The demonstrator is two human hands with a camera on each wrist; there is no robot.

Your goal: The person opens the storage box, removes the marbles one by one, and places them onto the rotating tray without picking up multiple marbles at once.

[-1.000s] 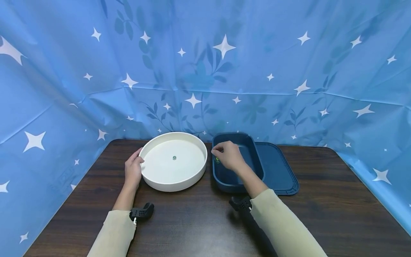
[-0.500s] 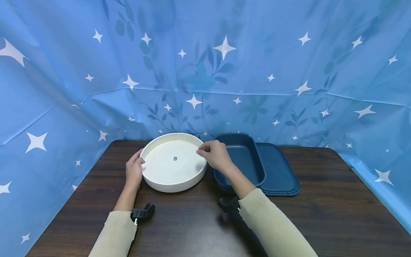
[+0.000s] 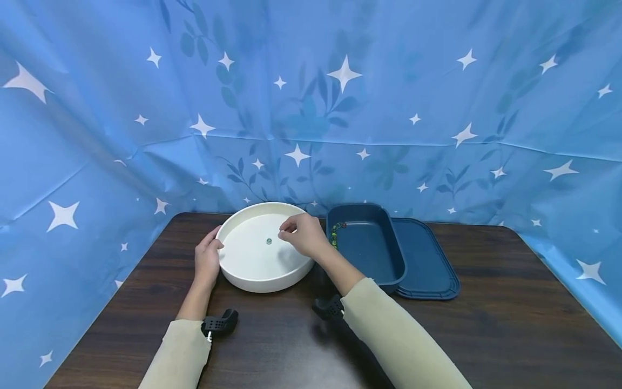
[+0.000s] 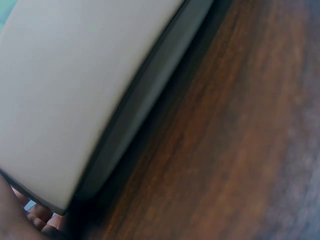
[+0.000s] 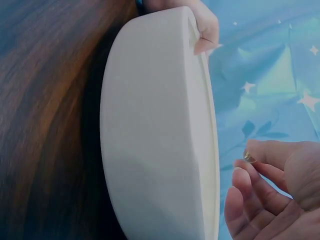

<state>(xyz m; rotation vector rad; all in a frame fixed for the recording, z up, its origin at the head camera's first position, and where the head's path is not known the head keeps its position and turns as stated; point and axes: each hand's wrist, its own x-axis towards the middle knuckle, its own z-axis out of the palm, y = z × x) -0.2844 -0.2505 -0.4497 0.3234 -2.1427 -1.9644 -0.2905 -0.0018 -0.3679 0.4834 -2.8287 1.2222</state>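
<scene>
A round white tray [image 3: 262, 270] with a raised rim stands on the table. My left hand [image 3: 208, 258] grips its left side, thumb over the rim and fingers outside. Over the tray's right part is my right hand [image 3: 302, 235], its thumb and fingertips pinching a small shiny gold-brown bead [image 5: 249, 158]; the right wrist view shows it best. One small greenish bead [image 3: 269, 241] lies near the middle of the tray floor. To the right is a deep blue box [image 3: 374, 246], with several small green, yellow and reddish beads [image 3: 334, 235] along its left wall.
A flat blue lid [image 3: 430, 265] lies to the right of the box, partly beneath it. Both stand towards the back of the dark wooden table [image 3: 272, 335]. Behind the table hangs a blue curtain [image 3: 311, 108] with white stars.
My right hand has moved left, out of the blue box and over the white tray, uncovering the beads in the box. My left hand keeps its hold on the rim.
</scene>
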